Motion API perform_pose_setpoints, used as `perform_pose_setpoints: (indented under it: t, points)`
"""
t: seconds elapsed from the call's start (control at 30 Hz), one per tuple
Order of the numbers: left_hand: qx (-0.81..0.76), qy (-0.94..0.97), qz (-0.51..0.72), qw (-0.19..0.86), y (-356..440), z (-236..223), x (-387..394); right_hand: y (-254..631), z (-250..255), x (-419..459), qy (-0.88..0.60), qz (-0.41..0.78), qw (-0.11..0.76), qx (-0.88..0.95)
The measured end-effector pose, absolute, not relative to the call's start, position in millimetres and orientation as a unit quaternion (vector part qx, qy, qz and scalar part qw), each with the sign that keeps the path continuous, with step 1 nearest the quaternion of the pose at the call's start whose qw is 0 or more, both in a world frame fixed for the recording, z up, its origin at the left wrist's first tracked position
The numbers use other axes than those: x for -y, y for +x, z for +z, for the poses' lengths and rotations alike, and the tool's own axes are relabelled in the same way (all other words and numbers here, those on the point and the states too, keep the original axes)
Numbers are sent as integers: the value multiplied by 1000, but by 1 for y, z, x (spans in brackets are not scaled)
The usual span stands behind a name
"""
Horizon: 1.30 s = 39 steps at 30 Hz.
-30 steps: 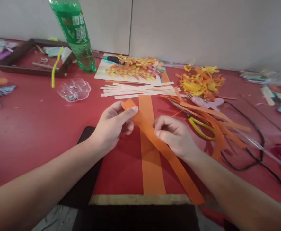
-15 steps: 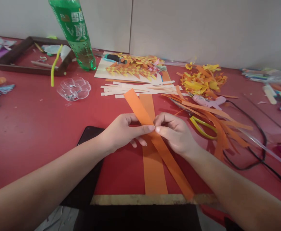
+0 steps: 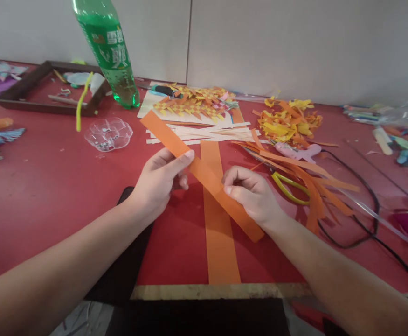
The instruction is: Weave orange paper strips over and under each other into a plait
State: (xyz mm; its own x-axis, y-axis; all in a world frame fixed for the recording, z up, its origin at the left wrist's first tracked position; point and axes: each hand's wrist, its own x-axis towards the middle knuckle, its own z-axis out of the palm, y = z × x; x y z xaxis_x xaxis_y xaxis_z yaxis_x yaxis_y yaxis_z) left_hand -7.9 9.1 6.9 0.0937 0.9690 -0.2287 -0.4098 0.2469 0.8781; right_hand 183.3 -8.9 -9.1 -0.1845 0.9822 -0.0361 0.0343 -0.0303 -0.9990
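Table around the bottle
Tray left, dish before; held strip, scissors, glue gun before it and to the right.

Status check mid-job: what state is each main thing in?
Left hand: gripping the held strip.
Right hand: pinching its edge.
Held strip: raised, slanting.
Lower strip: flat on table.
Bottle: standing, top out of view.
Scissors: lying down, blades partly covered.
Plastic dish: uncovered, small bits inside.
Glue gun: lying down.
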Motion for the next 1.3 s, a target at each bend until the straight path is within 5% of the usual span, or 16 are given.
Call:
perform_pose_setpoints:
  t: [0.33,0.7,1.03,1.3]
  points:
    - [-412,179,663,598,-23,18,-28,200,-18,6,-454,537,463,539]
    - [-445,220,658,566,-48,70,-44,203,-19,0,-425,619,493,439]
    - [-454,235,331,793,11,27,13,177,-7,1,-396,741,424,339]
    - [-431,404,303,748,15,7,5,181,-8,-7,-426,686,452,381]
